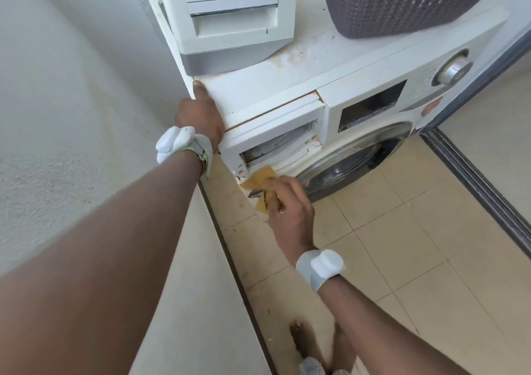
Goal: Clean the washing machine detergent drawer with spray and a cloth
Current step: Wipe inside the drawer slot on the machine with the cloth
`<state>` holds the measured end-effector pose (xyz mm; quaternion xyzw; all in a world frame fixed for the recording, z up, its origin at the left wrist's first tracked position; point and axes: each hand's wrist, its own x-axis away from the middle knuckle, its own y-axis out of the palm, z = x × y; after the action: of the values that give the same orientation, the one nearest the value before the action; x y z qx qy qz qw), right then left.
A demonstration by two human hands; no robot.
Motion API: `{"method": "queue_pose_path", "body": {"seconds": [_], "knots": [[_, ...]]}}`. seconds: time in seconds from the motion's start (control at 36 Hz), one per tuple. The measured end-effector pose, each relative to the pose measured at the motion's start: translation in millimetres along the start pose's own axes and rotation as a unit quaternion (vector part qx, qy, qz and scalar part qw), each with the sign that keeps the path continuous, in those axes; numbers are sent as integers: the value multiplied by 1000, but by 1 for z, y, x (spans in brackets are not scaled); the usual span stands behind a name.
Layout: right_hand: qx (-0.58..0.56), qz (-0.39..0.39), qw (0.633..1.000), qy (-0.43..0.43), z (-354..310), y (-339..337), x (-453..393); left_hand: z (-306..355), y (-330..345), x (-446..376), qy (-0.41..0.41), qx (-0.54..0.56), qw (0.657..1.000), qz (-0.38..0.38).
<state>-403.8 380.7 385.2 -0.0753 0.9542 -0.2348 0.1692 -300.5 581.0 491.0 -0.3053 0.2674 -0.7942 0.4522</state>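
A white front-loading washing machine (330, 93) stands against the left wall. Its detergent drawer slot (275, 145) gapes open at the upper left of the front panel, with grimy inner walls showing. My left hand (201, 113) rests on the machine's top left corner, thumb on the top edge. My right hand (290, 205) grips a yellow cloth (260, 181) and presses it against the panel just below the slot's lower edge. No spray bottle is in view.
A white IFB box-like unit (232, 21) and a dark woven basket (402, 1) sit on the machine's top. The round door (350, 165) is below the slot. Beige tiled floor (416, 245) extends right to a dark sliding-door track (482, 191). My feet (310, 351) stand near the bottom.
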Motion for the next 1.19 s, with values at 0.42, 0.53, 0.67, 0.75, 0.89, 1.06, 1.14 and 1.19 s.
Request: {"method": "queue_pose_path", "body": {"seconds": [0.42, 0.53, 0.67, 0.75, 0.89, 1.06, 1.14, 1.19], "knots": [[125, 88, 975, 164, 12, 11, -50, 0, -5, 5, 17, -37, 999, 4], [161, -50, 984, 63, 12, 8, -27, 2, -6, 7, 30, -46, 998, -1], [131, 50, 977, 161, 25, -4, -35, -2, -3, 3, 21, -25, 999, 12], [130, -17, 982, 140, 12, 14, -20, -1, -1, 3, 19, -24, 999, 11], [114, -134, 983, 57, -2, 32, 21, -2, -2, -1, 16, -5, 1000, 2], [92, 90, 981, 144, 5, -1, -40, 0, -1, 1, 19, 1, 1000, 5], [116, 77, 972, 189, 6, 6, -53, 2, -2, 3, 20, 9, 1000, 3], [124, 40, 973, 190, -1, 17, -46, 2, -2, 5, 17, 8, 1000, 4]]}}
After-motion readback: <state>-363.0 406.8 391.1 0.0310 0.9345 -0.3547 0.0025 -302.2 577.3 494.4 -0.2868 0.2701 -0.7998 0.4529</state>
